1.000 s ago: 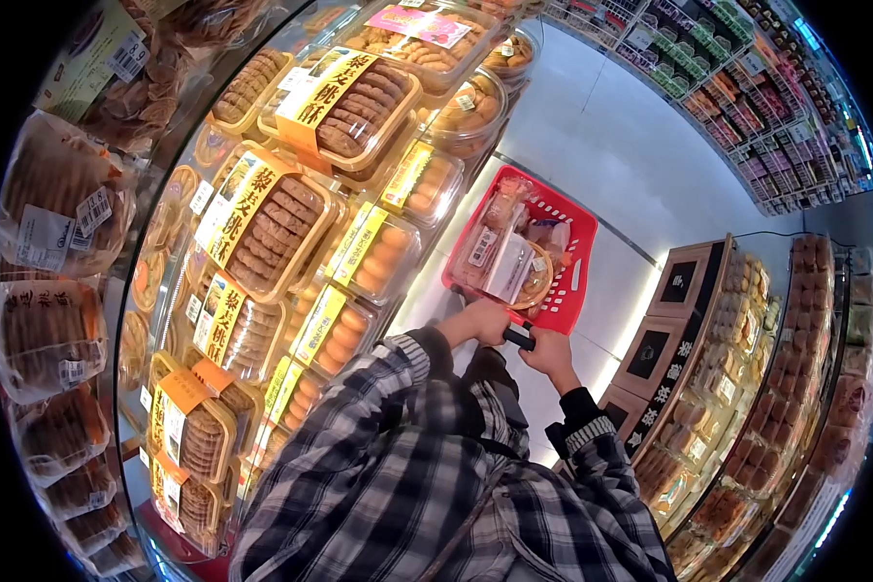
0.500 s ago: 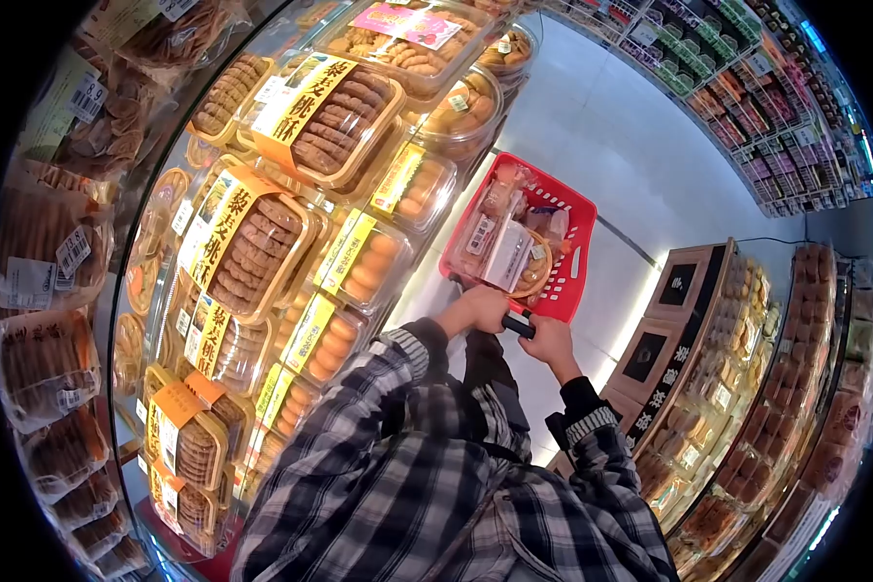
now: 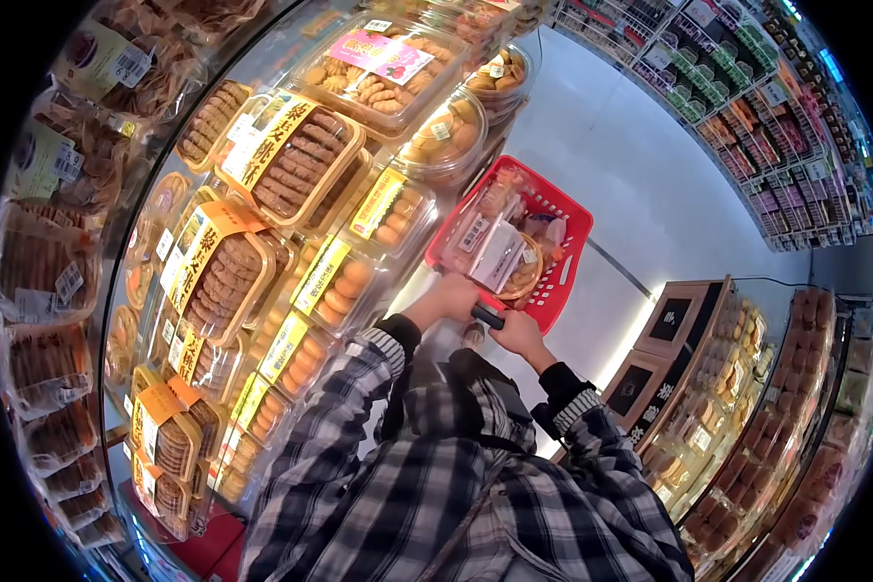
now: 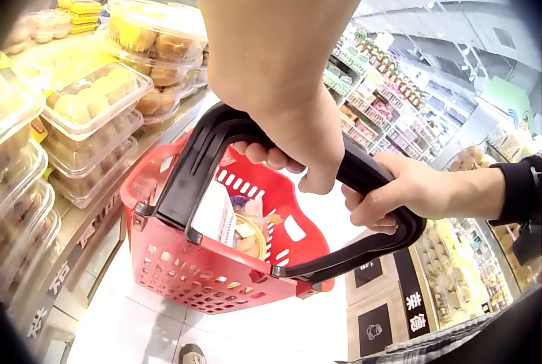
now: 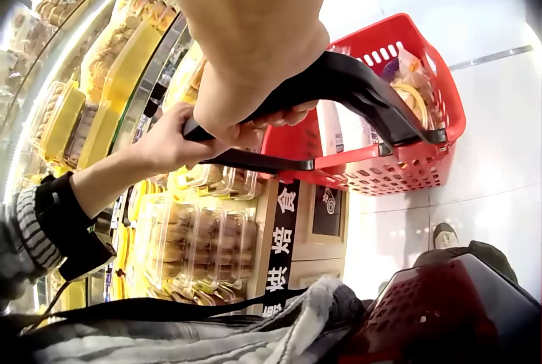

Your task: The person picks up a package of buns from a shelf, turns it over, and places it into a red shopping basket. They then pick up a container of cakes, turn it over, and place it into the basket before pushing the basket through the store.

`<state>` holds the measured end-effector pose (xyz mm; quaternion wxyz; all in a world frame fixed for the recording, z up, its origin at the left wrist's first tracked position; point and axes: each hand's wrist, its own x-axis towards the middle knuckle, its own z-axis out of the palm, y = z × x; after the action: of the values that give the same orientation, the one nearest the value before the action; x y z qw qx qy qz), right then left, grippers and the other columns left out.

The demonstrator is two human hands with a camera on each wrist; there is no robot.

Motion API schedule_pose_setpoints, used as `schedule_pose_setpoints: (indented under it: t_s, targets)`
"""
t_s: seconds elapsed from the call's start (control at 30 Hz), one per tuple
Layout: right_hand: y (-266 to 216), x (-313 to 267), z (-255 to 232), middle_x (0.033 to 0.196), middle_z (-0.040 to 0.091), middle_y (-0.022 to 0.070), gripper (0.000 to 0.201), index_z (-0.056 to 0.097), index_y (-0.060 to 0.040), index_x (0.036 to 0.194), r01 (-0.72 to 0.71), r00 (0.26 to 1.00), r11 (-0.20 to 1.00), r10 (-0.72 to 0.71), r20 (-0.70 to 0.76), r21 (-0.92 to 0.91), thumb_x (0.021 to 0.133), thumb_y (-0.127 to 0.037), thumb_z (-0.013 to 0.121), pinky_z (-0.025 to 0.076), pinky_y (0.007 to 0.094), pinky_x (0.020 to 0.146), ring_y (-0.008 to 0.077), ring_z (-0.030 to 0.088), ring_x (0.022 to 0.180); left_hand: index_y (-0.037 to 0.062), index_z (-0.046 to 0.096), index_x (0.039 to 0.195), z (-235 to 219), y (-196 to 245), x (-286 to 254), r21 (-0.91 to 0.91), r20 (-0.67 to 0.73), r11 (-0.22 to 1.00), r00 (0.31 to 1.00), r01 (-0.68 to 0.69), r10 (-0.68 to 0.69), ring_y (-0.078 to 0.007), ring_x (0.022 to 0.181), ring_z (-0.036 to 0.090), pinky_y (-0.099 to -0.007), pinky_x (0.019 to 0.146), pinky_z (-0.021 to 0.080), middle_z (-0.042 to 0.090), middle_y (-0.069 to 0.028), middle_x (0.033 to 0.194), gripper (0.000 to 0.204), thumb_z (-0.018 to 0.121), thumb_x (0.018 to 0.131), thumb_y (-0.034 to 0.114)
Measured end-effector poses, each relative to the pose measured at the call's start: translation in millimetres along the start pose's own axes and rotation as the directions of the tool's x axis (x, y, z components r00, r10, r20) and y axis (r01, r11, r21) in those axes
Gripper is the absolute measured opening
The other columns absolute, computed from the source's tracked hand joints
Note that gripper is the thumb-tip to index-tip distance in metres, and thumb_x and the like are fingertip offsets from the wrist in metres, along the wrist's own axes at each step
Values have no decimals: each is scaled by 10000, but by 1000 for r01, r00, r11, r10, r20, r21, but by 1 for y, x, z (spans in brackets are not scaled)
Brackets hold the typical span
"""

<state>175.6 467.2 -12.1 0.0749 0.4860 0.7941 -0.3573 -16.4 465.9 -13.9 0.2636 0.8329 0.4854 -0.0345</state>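
A red plastic shopping basket hangs in front of the person, over the floor. Its black handle is gripped by both hands, side by side. The left hand has its fingers curled round the bar; in the left wrist view its fingers show under the handle. Close beside it the right hand wraps the same handle from the other side. Inside the basket lie a clear pack with a white label, a round yellow-rimmed container and some wrapped items.
On the left, a bakery display holds stacked clear boxes of cookies and round yellow pastries. Bagged goods line the far left. Another bakery counter stands at right. Packed shelves rise beyond the pale floor.
The display's cookie boxes have shifted left and down in the head view as the viewpoint moved. Both hands keep their hold on the basket handle, slightly further left in view.
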Motion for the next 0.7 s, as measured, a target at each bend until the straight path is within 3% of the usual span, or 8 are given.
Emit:
schedule_pose_setpoints:
  t_s: [0.1,0.33,0.43,0.53,0.7]
  targets:
    - [5,15,-12,714,607,194,307,658,-88,831,-4,1000,1000,4,18,22,618,-294,578,485,431,680,344,604,712,138,642,622,12,-13,19,18,-174,1000,985,25,-21,-285,629,610,-387,585,483,614,-93,632,171,640,572,301]
    - [11,41,-36,713,613,185,323,658,-79,849,-21,1000,1000,21,10,2,638,-318,600,485,425,682,341,605,717,121,638,650,-16,-23,42,30,-105,996,991,86,-83,-296,633,606,-394,590,481,611,-109,636,183,637,583,291]
    - [8,48,-46,757,616,188,328,661,-154,912,-37,999,999,36,21,33,638,-317,583,487,418,702,340,606,737,121,631,688,-22,-31,48,-2,-62,996,994,86,-86,-319,638,599,-415,599,475,608,-119,646,205,632,576,293]
    - [14,59,-54,754,618,181,324,662,-175,919,-62,998,998,62,29,32,637,-318,591,489,413,697,330,609,738,119,632,668,-34,-37,61,-16,-63,998,996,65,-65,-321,617,594,-417,586,472,598,-118,616,200,636,563,289]
    - [13,75,-63,727,615,170,301,659,-128,870,-60,998,998,59,13,30,633,-305,603,487,416,684,330,606,722,101,652,657,-48,-52,74,-10,-61,1000,998,-26,25,-293,634,607,-391,592,487,611,-112,637,196,637,568,275]
